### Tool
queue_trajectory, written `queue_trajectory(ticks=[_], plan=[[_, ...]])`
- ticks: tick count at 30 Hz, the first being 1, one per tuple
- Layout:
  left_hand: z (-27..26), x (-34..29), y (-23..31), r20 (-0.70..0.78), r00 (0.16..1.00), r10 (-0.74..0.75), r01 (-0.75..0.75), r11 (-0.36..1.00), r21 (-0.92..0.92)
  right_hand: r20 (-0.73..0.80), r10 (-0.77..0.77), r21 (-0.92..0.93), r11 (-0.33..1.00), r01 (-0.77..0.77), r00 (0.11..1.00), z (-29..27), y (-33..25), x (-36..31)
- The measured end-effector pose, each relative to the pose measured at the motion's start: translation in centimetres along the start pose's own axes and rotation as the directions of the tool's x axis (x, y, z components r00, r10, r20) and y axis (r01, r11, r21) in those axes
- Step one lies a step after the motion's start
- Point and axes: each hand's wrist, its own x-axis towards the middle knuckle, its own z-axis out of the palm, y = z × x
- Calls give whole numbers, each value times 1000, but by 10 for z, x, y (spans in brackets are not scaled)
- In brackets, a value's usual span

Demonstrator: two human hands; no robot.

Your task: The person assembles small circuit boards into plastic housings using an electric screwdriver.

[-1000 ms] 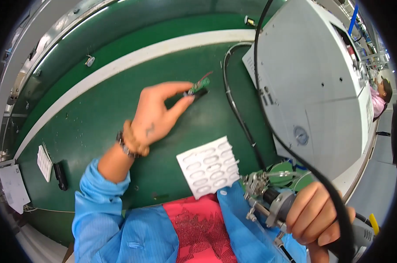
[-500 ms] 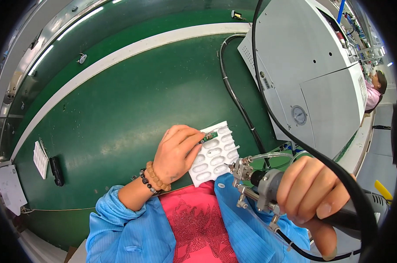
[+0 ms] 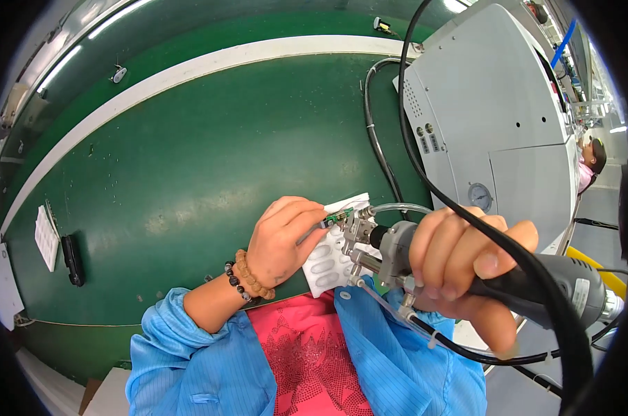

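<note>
Between the thumb and fingers of my left hand is a small green circuit board, pinched at its left end. The board is over the far part of a white tray with rows of oval pockets. My right hand is wrapped round a grey and black electric screwdriver with a metal head and air tubes. The screwdriver's head points left and is at the board's right part. Its tip and the exact contact with the board are hidden by the metal fittings.
A large grey-white machine with a gauge stands at the right, and a thick black cable hangs across my right hand. Another black hose lies on the green table. A black object and a white pad lie far left.
My right hand has brought the screwdriver left and away from me, from the tray's right edge up to the circuit board. My left hand keeps its pinch, almost unmoved.
</note>
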Motion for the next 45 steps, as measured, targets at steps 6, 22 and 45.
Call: queue_trajectory(ticks=[6, 22, 45], plan=[[1, 1, -1, 18, 1000, 6, -6, 1000, -3, 5, 14, -23, 1000, -14, 1000, 0, 3, -1], [3, -1, -3, 13, 1000, -17, 18, 1000, -12, -9, 38, -18, 999, -38, 999, 1, 10, -3], [6, -7, -5, -29, 1000, 2, -1, 999, 32, -44, 64, -61, 996, -66, 997, -2, -59, 1]])
